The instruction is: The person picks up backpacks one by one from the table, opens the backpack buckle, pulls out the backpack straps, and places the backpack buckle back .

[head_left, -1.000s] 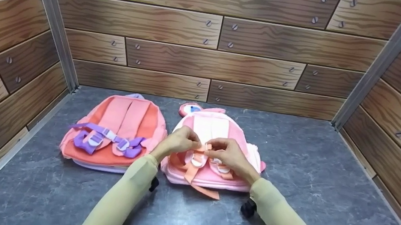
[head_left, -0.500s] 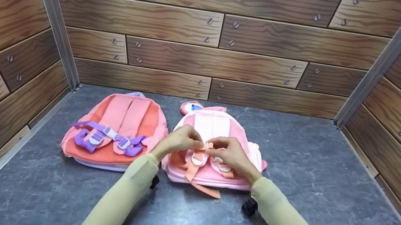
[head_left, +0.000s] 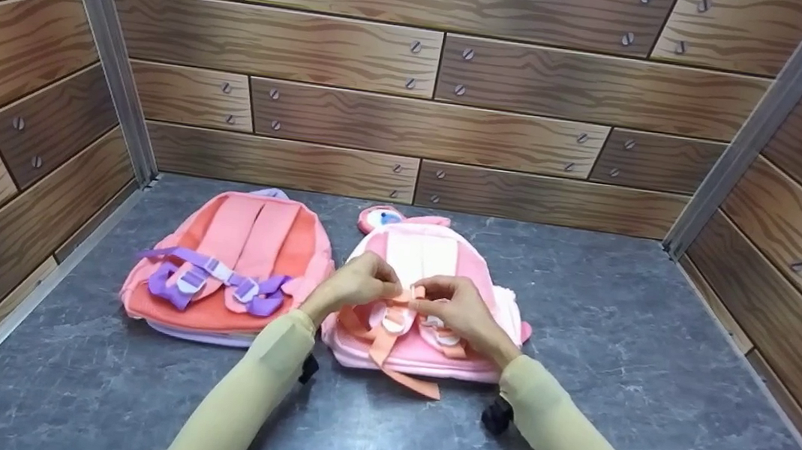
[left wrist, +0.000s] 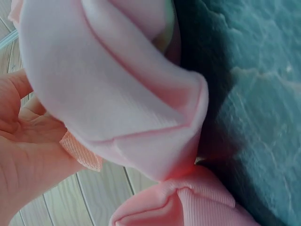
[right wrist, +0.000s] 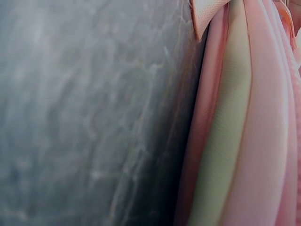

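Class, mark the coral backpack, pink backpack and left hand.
Coral backpack (head_left: 227,235), head view: on a shoulder strap.
Pink backpack (head_left: 405,253), head view: on a white shoulder strap.
Left hand (head_left: 357,280), head view: on its back.

Pale pink fabric (left wrist: 103,94) bulges across the middle, partly covering the left hand (left wrist: 33,150) at the left edge. An orange strap (left wrist: 81,151) shows before the palm, deeper pink cloth (left wrist: 160,207) sits below, and marbled desk (left wrist: 263,117) fills the right
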The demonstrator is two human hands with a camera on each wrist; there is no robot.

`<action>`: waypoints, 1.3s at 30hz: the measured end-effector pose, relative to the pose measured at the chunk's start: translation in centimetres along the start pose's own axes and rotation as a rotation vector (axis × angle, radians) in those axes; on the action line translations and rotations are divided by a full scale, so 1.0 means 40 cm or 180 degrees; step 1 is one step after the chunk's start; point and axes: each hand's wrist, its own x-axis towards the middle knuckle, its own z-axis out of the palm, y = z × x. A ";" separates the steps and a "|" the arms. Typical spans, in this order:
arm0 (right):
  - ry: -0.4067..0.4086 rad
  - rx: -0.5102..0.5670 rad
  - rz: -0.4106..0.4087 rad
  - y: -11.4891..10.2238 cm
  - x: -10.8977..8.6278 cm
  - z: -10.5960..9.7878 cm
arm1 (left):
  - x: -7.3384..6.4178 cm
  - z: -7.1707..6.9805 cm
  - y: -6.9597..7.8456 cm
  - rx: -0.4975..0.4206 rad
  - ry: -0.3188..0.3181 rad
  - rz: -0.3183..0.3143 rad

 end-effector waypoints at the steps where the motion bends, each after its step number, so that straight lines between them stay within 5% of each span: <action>1: -0.0006 0.0008 0.0006 -0.001 -0.001 0.000 | 0.001 0.002 0.000 0.0002 -0.0001 -0.0006; 11: -0.0070 -0.0107 -0.0060 -0.073 -0.039 -0.002 | 0.005 0.003 0.008 0.0029 -0.0056 -0.0020; 20: -0.0038 -0.0124 -0.0070 -0.005 -0.001 -0.007 | 0.000 -0.006 0.007 -0.0096 -0.0015 0.0010; 39: 0.0011 -0.0126 -0.0113 -0.004 -0.007 -0.006 | 0.000 -0.007 -0.009 -0.0125 0.0001 0.0026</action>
